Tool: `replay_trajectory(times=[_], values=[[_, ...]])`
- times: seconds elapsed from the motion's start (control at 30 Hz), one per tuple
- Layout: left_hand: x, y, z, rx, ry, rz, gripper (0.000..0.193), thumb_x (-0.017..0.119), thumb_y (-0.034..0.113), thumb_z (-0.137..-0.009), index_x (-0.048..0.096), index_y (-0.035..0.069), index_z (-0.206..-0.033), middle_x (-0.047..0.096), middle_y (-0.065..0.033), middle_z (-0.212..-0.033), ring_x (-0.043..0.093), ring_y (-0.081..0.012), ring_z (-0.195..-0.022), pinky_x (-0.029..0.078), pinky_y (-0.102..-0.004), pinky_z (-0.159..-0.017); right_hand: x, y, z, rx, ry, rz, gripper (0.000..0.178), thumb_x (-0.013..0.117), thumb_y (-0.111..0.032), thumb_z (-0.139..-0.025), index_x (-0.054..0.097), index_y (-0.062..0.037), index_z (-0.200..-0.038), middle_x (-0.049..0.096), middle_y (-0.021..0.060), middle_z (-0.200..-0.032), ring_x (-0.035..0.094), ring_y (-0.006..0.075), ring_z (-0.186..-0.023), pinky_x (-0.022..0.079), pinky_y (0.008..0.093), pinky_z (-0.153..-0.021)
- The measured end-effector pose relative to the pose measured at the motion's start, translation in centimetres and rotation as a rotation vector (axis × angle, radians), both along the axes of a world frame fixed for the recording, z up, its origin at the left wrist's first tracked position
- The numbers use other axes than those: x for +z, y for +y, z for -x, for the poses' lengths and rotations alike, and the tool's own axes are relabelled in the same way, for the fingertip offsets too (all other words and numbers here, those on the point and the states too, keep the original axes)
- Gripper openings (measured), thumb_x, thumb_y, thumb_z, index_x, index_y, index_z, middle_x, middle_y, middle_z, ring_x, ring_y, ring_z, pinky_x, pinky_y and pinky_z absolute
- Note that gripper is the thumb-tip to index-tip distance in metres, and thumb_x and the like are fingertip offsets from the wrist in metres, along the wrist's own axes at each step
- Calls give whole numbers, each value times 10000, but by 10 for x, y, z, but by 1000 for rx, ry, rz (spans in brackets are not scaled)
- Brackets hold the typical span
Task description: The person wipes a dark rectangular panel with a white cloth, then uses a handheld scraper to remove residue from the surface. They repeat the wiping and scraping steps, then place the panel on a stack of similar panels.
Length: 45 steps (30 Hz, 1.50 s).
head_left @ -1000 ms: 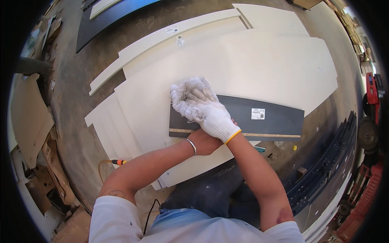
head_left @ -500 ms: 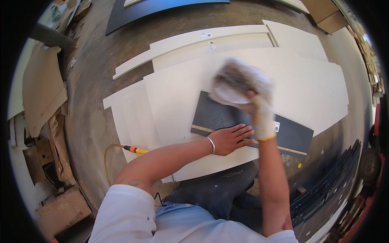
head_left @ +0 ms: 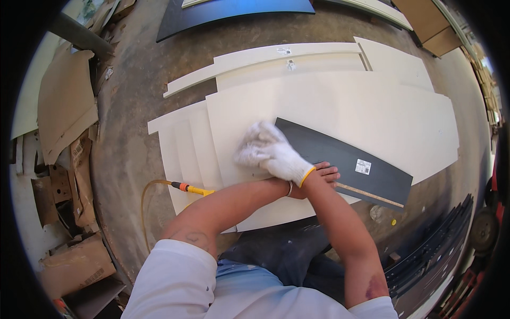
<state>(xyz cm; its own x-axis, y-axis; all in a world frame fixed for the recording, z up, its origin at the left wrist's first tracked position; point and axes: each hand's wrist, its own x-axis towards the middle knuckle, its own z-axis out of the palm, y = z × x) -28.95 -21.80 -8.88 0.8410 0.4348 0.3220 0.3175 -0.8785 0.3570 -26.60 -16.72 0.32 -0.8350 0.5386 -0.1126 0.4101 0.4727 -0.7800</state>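
Observation:
A dark grey board (head_left: 334, 149) with a white label and a strip of bare chipboard along its near side lies slantwise on large white panels (head_left: 404, 117). My bare left hand (head_left: 327, 173) rests flat near the board's near edge, fingers stretched out; the right wrist partly covers it. Crossing over it, my right hand (head_left: 287, 161) in a white knitted glove with a yellow cuff grips a crumpled white rag (head_left: 254, 142). The rag is blurred and sits at the board's left end, over the white panel; whether it touches is hard to tell.
An air blow gun (head_left: 199, 190) with a yellow hose lies by my left forearm. Cardboard (head_left: 66, 106) and scraps are heaped at the left. Dark strips (head_left: 435, 250) are stacked at the lower right. A blue-black panel (head_left: 234, 16) lies at the far side.
My right hand has swung left and nearer with the rag, from above the board to its left end, crossing over my left hand. The left hand stays on the board.

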Motion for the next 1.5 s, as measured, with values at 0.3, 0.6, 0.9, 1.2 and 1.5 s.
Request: replay_trajectory(times=[0.3,0.6,0.9,1.2,1.5], values=[[39,-1,7,-2,154,-49,520,486,152,-1033,546,114,-1548,460,-104,-1666,401,-283,-1556,277,-472,-1325,31,26,-121,-1048,974,968,418,582,-106,-996,588,-22,-1406,662,133,-1362,640,300,-1269,530,438,-1082],[66,111,77,384,252,152,602,545,302,-1068,426,106,-1625,284,-142,-1753,172,-331,-1650,150,-520,-1345,18,-147,-215,-995,13,-55,487,596,-109,-919,681,-2,-1386,633,214,-1474,543,318,-1443,343,448,-1254],[58,122,79,358,497,193,587,412,403,-1137,344,196,-1682,172,-102,-1797,83,-308,-1668,70,-522,-1351,-33,-116,-22,-435,2,-402,486,665,-165,-877,710,-56,-1348,655,167,-1465,469,363,-1518,256,521,-1311],[53,119,80,333,433,144,519,410,371,-1137,422,244,-1640,238,-42,-1786,132,-307,-1660,99,-550,-1343,-9,-110,-81,-379,-68,-435,440,702,-172,-845,737,-79,-1274,682,118,-1427,514,277,-1483,279,500,-1302],[63,120,83,297,458,127,533,442,321,-1111,433,236,-1637,280,-101,-1764,175,-363,-1646,114,-572,-1328,-43,-117,-97,-311,85,-486,411,698,-140,-826,736,-80,-1231,680,86,-1409,535,281,-1450,342,465,-1277]])
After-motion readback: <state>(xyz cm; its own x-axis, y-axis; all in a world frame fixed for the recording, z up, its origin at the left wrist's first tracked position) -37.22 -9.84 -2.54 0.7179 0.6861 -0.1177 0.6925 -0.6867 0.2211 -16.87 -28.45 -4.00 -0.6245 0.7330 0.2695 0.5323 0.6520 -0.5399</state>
